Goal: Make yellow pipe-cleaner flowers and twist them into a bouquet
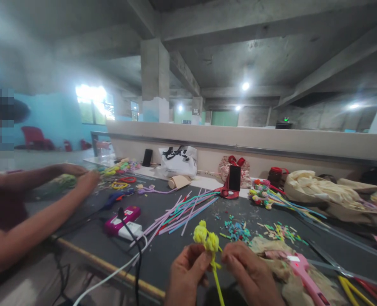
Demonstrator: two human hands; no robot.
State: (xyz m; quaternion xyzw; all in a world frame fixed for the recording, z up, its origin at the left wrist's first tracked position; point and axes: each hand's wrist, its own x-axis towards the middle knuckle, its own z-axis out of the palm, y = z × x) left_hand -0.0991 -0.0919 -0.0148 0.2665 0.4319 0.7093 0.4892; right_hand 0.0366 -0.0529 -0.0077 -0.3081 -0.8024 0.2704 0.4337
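Observation:
Near the bottom centre, my left hand (190, 272) pinches a yellow fuzzy-stem flower (211, 242) just under its puffy heads, and its stem hangs down below the fingers. Close on the right is my right hand (250, 272), its fingers curled together beside a short yellow end of the flower; what its fingertips hold, if anything, is too small to make out. A pink glue gun (307, 276) lies on a crumpled tan cloth (292, 289) to the right of my right hand. Small blue-green cut pieces (236, 229) are scattered beyond my hands.
Pastel stems (183, 212) cross the dark table (95, 250). A purple and white power strip (124, 223) with cables sits left. Scissors (331, 259) lie right, a phone (234, 178) and white bag (178, 161) behind. At left, another person's arms (48, 221) reach over the table.

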